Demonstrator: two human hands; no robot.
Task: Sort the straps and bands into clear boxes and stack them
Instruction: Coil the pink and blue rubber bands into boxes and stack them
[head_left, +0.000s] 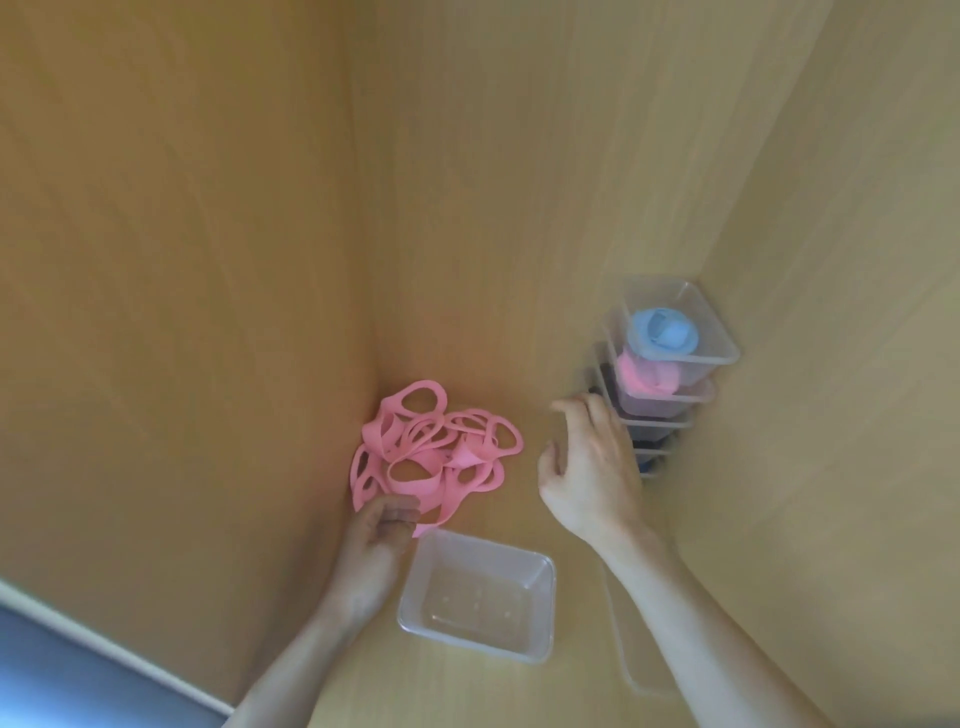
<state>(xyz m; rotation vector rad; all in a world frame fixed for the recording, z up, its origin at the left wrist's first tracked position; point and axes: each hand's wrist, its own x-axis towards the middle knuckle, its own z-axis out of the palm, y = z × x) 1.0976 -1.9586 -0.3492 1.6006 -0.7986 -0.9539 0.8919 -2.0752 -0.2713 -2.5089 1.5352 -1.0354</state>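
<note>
Sorting pink bands beside stacked boxes

Our left hand (378, 540) pinches the pink bands (431, 452) above the empty box (540, 608); our right hand (592, 467), fingers spread, reaches the stack of boxes (717, 338).

The tangled heap of flat rubber bands (431, 454) was bubblegum pink. The empty plastic box (480, 603) was colourless and clear. In the stack of clear boxes (670, 374), the top rolled band (662, 332) was pale blue, the next roll (647, 382) pink, lower contents dark. The wooden surface (208, 260) was honey-tan with faint grain.
</note>
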